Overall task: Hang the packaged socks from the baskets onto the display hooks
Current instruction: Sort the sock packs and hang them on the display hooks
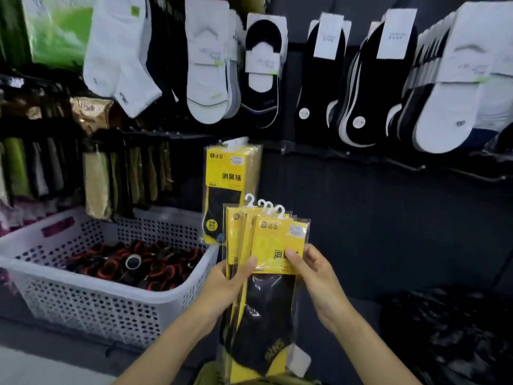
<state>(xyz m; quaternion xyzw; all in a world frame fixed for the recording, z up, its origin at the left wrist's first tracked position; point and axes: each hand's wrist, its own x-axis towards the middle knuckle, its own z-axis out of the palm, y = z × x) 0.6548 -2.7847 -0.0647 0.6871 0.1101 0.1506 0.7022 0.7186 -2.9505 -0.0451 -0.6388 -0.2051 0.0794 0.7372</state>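
A fanned bundle of yellow sock packs [266, 262], each in clear plastic with a white hanger hook [279, 211] at its top, stands upright in front of the person, low at the middle of the view. The left hand [224, 284] grips the bundle from its left side, thumb pressed across the front of the yellow cards and fingers wrapped behind. The right hand [313, 270] pinches the right edge of the front pack, thumb on the printed face and fingers curled behind it. Dark socks show through the lower part of the plastic.

Just above and behind the bundle, a matching yellow pack [224, 190] hangs from a hook on the dark display wall [361, 218]. To the right of it, bare metal display hooks [410, 165] stick out from the wall. Higher up, rows of white and black socks [361, 87] hang on card headers.

To the left, a white perforated plastic basket [83, 295] holds rolled dark socks with red rims [133, 262]. Above the basket, olive and tan packaged socks [97, 179] hang in a row. At the bottom edge, beneath the bundle, the rim of a yellow basket [211, 376] shows. A dark heap [449, 334], too blurred to identify, lies at the lower right.
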